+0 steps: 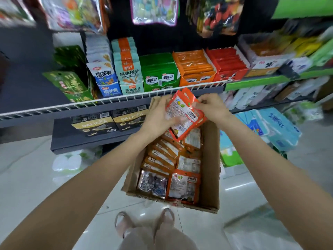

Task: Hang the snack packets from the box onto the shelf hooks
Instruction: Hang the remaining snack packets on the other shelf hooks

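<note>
A cardboard box [210, 159] stands on the floor below the shelf, filled with several orange snack packets [182, 184] and one clear packet of dark pieces [154, 184]. Above the box I hold a small stack of orange packets [183, 114], backs facing me. My left hand [160, 114] grips the stack from its left side and underneath. My right hand [210, 107] pinches the stack's upper right edge. Packets hang from hooks at the top of the view [155, 9], blurred.
A white wire rail [108, 101] fronts a shelf of upright snack cartons [160, 74]. Black and gold boxes [93, 123] sit on the lower shelf. Blue wrapped packs [277, 127] lie to the right of the box. My feet [144, 224] stand on the pale tiled floor.
</note>
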